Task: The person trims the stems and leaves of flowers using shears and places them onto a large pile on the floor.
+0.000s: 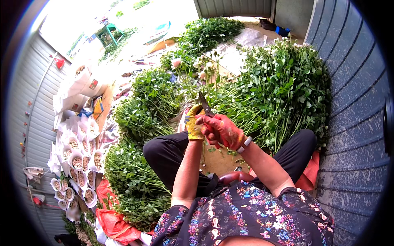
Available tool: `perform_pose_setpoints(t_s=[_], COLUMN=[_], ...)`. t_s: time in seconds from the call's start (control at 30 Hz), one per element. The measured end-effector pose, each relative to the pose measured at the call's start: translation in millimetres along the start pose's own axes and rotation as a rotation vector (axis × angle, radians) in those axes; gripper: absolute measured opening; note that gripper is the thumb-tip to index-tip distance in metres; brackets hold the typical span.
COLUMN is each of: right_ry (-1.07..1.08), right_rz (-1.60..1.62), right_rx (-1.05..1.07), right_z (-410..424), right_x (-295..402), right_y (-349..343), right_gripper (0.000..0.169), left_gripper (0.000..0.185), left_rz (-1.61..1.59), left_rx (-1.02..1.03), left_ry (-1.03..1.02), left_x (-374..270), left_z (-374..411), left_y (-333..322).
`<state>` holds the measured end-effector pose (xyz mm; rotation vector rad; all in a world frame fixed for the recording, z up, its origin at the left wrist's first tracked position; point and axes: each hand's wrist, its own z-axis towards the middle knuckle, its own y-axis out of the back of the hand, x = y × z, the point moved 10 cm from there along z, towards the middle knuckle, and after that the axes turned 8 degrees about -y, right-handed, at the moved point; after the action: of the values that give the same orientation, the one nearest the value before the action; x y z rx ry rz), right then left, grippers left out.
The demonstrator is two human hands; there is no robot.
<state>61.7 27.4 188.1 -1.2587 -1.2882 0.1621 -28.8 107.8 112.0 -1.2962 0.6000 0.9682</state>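
Observation:
My left hand (194, 122), in a yellow glove, is closed around rose stems whose pale pink blooms (176, 62) and green buds (215, 54) rise above it. Close against it on the right, my right hand (223, 130), in a red glove, grips dark-bladed pruning shears (205, 104). The blades point up and lean left beside the stems; their handles are mostly hidden in the glove. A large pile of leafy cut rose stems (277, 89) lies to the right of my hands. More leafy bundles (147, 95) lie to the left.
Paper-wrapped rose bunches (77, 161) stand in rows at the left, near a corrugated metal wall (27, 101). Red plastic sheeting (118, 227) lies at lower left. A blue ribbed metal wall (354, 132) runs along the right. Another leafy heap (209, 33) lies farther ahead.

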Motion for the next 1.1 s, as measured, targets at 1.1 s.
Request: perform_pose_setpoints(t_s=[1.1], right_ry=[0.062], right_rz=[-0.136], right_rx=[0.081], right_z=[-27.1], right_x=[23.8], right_y=[-16.5], right_gripper=[0.037], left_gripper=[0.023], left_rz=[0.233], left_rx=[-0.166], left_ry=[-0.027], left_x=[-44.3], left_z=[-15.2], left_y=[27.3])
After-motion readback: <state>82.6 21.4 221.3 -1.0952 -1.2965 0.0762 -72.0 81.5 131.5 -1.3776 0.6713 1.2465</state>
